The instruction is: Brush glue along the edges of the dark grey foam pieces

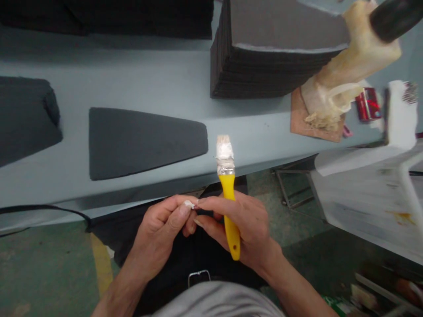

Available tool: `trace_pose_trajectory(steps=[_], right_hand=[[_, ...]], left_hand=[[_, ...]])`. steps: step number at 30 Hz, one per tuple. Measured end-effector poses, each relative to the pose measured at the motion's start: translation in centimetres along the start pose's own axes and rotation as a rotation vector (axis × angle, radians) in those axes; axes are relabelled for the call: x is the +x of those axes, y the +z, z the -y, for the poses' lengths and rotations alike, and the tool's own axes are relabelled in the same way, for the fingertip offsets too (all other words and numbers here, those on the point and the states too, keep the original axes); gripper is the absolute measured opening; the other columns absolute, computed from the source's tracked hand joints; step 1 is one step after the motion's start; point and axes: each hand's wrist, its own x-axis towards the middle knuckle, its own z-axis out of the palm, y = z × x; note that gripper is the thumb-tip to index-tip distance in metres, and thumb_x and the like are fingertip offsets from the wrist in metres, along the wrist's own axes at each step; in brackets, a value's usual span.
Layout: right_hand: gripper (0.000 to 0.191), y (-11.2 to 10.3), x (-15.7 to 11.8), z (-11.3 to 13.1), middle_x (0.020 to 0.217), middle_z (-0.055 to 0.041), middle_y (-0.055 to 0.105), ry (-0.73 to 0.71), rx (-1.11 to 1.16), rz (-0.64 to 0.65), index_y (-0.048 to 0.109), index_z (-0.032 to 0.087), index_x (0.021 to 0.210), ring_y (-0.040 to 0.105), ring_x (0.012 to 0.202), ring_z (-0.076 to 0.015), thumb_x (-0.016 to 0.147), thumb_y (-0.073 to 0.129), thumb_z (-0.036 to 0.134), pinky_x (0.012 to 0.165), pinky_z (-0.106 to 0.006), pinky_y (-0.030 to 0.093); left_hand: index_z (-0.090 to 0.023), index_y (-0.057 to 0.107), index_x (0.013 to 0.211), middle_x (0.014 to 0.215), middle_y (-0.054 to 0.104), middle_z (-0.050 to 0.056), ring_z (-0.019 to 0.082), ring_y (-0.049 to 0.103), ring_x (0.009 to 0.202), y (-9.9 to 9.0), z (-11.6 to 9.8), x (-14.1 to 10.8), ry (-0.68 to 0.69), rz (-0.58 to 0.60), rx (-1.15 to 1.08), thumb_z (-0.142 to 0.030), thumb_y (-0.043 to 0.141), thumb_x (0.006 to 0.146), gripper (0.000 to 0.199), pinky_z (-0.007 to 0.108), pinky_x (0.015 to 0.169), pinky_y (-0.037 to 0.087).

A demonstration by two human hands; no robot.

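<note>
My right hand (243,218) holds a brush (228,189) with a yellow handle, upright, its bristles coated in white and pointing away from me. The fingertips of my left hand (168,222) pinch a small white bit (189,204), and the right fingers meet them there. Both hands are in front of my body, just off the table's near edge. On the table (148,79), beyond my hands, a single dark tapered panel (145,143) lies flat.
A tall stack of dark sheets (257,72) stands at the back, with another pile (26,116) at the left. At the right are a glue-crusted container (330,92) on a brown board (299,116), a red can (368,104) and a white surface (366,198).
</note>
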Motion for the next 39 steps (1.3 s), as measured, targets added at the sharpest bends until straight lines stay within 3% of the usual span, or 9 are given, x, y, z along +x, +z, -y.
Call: trace_pose_trajectory(steps=[9,16,22,25,29,32,36,39], right_hand=[[0.010,0.3,0.3,-0.9,0.084,-0.0010,0.079,-0.040,-0.108,0.142,0.071,0.021,0.108,0.070,0.071,-0.0120,0.109,0.062,0.025,0.071,-0.024,0.054],[0.010,-0.1,0.1,-1.4,0.083,-0.0009,0.078,-0.025,-0.168,0.201,0.074,0.022,0.107,0.070,0.070,-0.0131,0.108,0.064,0.024,0.069,-0.026,0.051],[0.018,0.0,0.2,-1.8,0.075,0.0017,0.075,-0.098,-0.272,0.171,0.073,0.024,0.101,0.065,0.065,-0.0128,0.110,0.059,0.027,0.064,-0.029,0.045],[0.018,0.2,0.2,-2.0,0.073,0.0027,0.075,-0.125,-0.275,0.154,0.071,0.023,0.099,0.065,0.063,-0.0126,0.110,0.057,0.025,0.063,-0.029,0.045],[0.014,0.1,-0.1,-2.4,0.074,0.0020,0.076,-0.104,-0.243,0.100,0.064,0.022,0.095,0.066,0.061,-0.0127,0.107,0.057,0.019,0.064,-0.029,0.047],[0.014,-0.2,-0.4,-2.6,0.073,0.0028,0.076,-0.073,-0.227,0.034,0.061,0.023,0.093,0.065,0.058,-0.0122,0.104,0.059,0.015,0.063,-0.027,0.047],[0.011,-0.2,-1.0,-2.5,0.069,0.0032,0.073,-0.061,-0.227,0.011,0.063,0.024,0.093,0.065,0.058,-0.0131,0.101,0.062,0.016,0.062,-0.028,0.046],[0.013,0.0,-1.3,-2.4,0.067,0.0025,0.071,-0.074,-0.223,0.045,0.064,0.023,0.090,0.064,0.057,-0.0130,0.102,0.063,0.017,0.062,-0.029,0.046]], left_hand=[[-0.018,0.071,0.083,0.059,0.052,-0.004,0.010,0.045,0.058,0.5,-0.3,0.4,0.025,-0.053,0.055,-0.063,0.072,0.094,0.047,0.024,0.058,0.040],[-0.018,0.076,0.083,0.058,0.056,-0.002,0.012,0.047,0.055,1.4,-1.9,0.5,0.085,-0.120,0.280,-0.055,0.069,0.095,0.039,0.025,0.054,0.037],[-0.020,0.071,0.068,0.060,0.061,0.001,0.014,0.049,0.057,1.2,-2.8,0.5,0.135,-0.081,0.411,-0.058,0.066,0.097,0.048,0.028,0.057,0.040],[-0.020,0.069,0.067,0.064,0.063,0.002,0.014,0.052,0.061,0.7,-2.4,0.3,0.111,-0.006,0.368,-0.059,0.061,0.100,0.052,0.028,0.061,0.042],[-0.021,0.079,0.098,0.074,0.068,0.001,0.015,0.055,0.069,-0.3,-0.9,-0.1,0.023,0.026,0.220,-0.060,0.062,0.101,0.042,0.027,0.068,0.045],[-0.023,0.076,0.122,0.079,0.069,0.000,0.015,0.056,0.073,-0.8,0.1,-0.2,-0.027,0.000,0.160,-0.056,0.068,0.100,0.040,0.027,0.072,0.045],[-0.023,0.071,0.101,0.076,0.066,-0.001,0.015,0.054,0.072,-0.9,0.3,0.0,-0.022,-0.011,0.090,-0.056,0.063,0.102,0.034,0.029,0.072,0.043],[-0.023,0.060,0.084,0.070,0.060,-0.001,0.017,0.051,0.069,-0.7,0.0,0.0,0.013,-0.048,0.132,-0.058,0.058,0.103,0.040,0.031,0.072,0.041]])
